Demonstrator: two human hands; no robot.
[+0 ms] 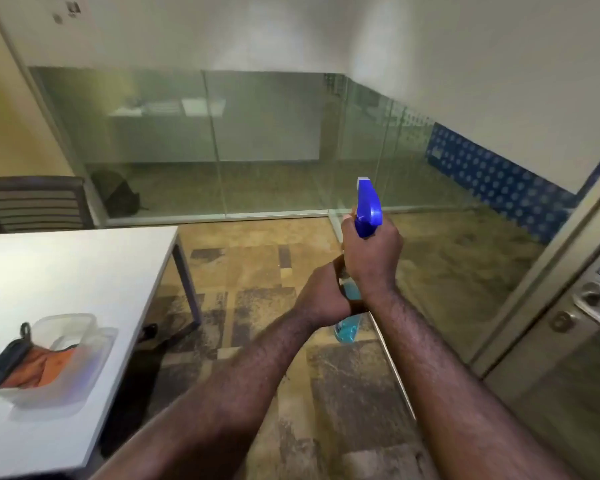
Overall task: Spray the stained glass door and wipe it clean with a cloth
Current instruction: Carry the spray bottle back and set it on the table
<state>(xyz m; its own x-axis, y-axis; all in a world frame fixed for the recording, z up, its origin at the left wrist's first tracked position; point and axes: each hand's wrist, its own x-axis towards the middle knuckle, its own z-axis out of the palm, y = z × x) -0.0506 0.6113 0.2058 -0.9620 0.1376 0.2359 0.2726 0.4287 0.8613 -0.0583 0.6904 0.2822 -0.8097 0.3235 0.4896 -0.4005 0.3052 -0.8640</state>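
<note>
Both hands hold a spray bottle point(368, 209) with a blue trigger head and light blue liquid in its body. My right hand point(371, 251) grips the neck just under the head, nozzle pointing up and away. My left hand point(323, 296) is wrapped around the bottle's body lower down. The glass door point(551, 348) with a metal handle stands at the right edge, slightly right of the bottle. An orange cloth point(49, 367) lies in a clear plastic container point(84, 327) on the white table at the left.
A white table point(84, 271) fills the lower left, with a dark object beside the container. A dark chair point(32, 202) stands behind it. Glass partition walls point(274, 140) run across the back and right. Patterned carpet covers the floor.
</note>
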